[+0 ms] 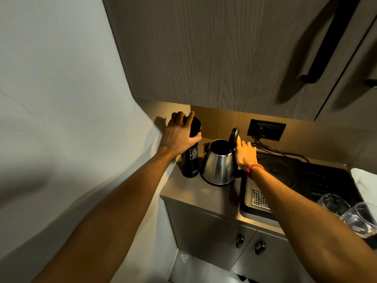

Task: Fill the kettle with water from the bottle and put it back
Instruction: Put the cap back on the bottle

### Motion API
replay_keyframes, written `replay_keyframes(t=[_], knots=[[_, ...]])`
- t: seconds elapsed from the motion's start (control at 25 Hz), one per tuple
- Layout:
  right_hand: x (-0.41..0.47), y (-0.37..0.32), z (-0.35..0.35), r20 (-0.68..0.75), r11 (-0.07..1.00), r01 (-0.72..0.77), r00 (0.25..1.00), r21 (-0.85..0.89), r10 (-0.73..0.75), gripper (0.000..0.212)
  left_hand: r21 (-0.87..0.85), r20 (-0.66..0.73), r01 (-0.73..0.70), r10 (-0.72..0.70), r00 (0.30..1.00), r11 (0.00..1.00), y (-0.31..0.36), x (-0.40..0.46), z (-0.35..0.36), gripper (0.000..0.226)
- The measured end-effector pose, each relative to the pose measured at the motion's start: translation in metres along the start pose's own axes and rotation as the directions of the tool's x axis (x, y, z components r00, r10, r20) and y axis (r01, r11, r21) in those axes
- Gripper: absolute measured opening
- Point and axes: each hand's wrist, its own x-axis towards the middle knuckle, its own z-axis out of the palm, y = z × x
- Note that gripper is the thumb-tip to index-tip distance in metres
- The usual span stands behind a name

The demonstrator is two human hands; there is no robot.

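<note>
A tall black bottle (190, 162) with white lettering stands upright on the wooden counter (195, 193) by the wall. My left hand (180, 133) wraps around its top. Just right of the bottle, a steel kettle (218, 164) sits on its base, its black lid (233, 135) flipped up and the inside dark. My right hand (244, 155) rests on the kettle's handle side, fingers near the lid hinge. A red thread band circles my right wrist.
A black sink (302, 180) with a metal drain grate lies right of the kettle. Two clear glasses (350, 213) stand at the right edge. A wall socket (265, 129) with a plugged cord sits behind. Upper cabinets hang low overhead; the wall is at the left.
</note>
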Motion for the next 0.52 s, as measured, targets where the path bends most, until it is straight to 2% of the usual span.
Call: replay_keyframes(t=[0.16, 0.4, 0.52], knots=[[0.003, 0.002, 0.001, 0.002, 1.0, -0.003, 1.0, 0.024, 0.003, 0.064, -0.07, 0.05, 0.083, -0.08, 0.996, 0.994, -0.011, 0.002, 0.004, 0.074], [0.003, 0.003, 0.001, 0.009, 1.0, 0.001, 1.0, 0.004, -0.001, 0.064, -0.114, 0.273, 0.096, -0.062, 0.96, 0.989, -0.013, 0.026, -0.007, 0.072], [0.003, 0.004, 0.002, 0.007, 1.0, 0.008, 1.0, 0.028, -0.008, 0.065, -0.128, 0.301, 0.085, -0.043, 0.953, 0.988, -0.013, 0.028, -0.006, 0.069]])
